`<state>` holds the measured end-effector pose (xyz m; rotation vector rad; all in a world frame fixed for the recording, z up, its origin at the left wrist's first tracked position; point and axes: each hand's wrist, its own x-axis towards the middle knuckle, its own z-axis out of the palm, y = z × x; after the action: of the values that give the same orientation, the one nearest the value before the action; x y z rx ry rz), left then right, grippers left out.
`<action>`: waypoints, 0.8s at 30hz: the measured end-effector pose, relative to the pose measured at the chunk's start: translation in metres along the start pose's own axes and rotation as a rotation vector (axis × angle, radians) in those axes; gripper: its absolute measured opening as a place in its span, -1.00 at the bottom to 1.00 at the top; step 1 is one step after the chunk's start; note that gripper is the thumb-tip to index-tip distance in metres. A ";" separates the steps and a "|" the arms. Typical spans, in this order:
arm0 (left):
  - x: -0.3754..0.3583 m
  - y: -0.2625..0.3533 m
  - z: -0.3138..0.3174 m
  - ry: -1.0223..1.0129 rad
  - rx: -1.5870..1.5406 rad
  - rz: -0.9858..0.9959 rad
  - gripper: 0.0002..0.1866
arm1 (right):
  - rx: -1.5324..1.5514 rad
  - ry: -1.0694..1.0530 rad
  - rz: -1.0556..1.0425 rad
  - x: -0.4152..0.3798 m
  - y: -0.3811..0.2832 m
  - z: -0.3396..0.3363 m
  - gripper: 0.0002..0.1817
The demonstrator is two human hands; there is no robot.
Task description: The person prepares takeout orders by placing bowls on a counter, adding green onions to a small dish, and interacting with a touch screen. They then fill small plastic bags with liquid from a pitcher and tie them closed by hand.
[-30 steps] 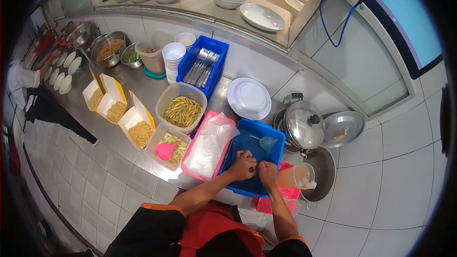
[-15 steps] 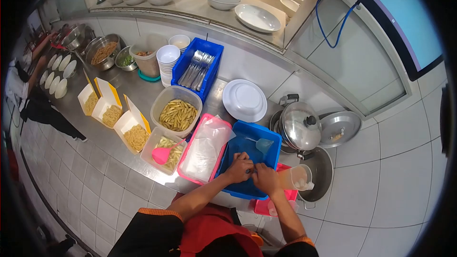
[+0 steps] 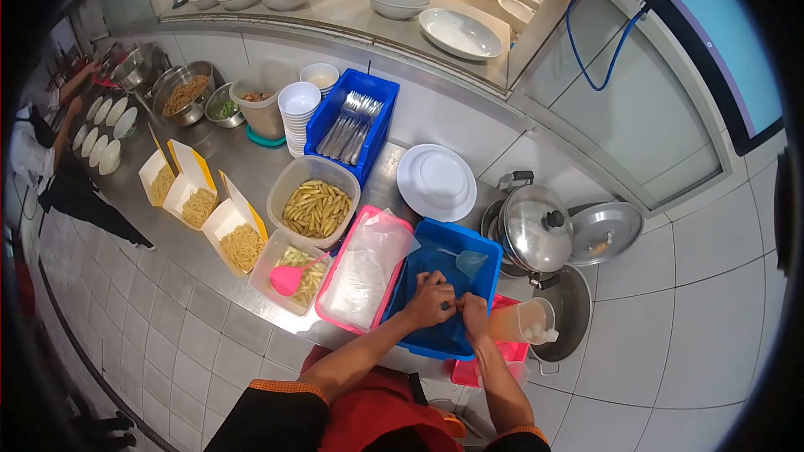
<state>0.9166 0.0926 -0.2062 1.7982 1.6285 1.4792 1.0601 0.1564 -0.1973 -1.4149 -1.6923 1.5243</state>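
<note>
Both of my hands are over the blue tub (image 3: 490,261), close together. My left hand (image 3: 430,300) is closed, its fingers curled round something small that I cannot make out. Just right of it, my right hand (image 3: 475,315) is also closed, fingertips pinched close to the left hand; what they grip is hidden. A small clear plastic bag (image 3: 471,264) lies in the tub beyond my hands. Left of the tub is a pink tray (image 3: 337,320) holding a stack of clear plastic bags (image 3: 362,272).
Noodle boxes (image 3: 241,244), a pickle container (image 3: 316,208), a pink scoop (image 3: 287,279) and a blue cutlery bin (image 3: 350,130) stand leftward. A white plate (image 3: 435,182), lidded pot (image 3: 536,230) and orange-tinted jug (image 3: 515,322) are near the tub. A co-worker (image 3: 71,176) stands far left.
The view has shifted slightly, so the counter appears a little lower and to the right. My hands stay close together over the tub, with the left wrist slightly turned.
</note>
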 end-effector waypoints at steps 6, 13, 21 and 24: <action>-0.003 -0.003 0.004 0.012 0.081 0.022 -0.81 | 0.413 0.140 0.258 -0.009 -0.008 0.015 -0.68; -0.001 0.008 -0.006 -0.034 0.217 0.069 -0.87 | -0.087 -0.016 -0.098 -0.007 -0.004 -0.006 -0.66; -0.024 0.094 -0.111 -0.227 -0.264 -0.368 -0.59 | -0.353 -0.280 -0.374 0.011 -0.081 -0.065 -0.76; -0.079 0.100 -0.149 -0.427 -0.530 -0.676 -0.66 | -0.110 -0.299 -0.192 0.009 -0.117 -0.075 -0.71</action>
<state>0.8645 -0.0652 -0.1036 1.0265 1.2741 0.9926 1.0760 0.2140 -0.0716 -1.0772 -2.0517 1.6163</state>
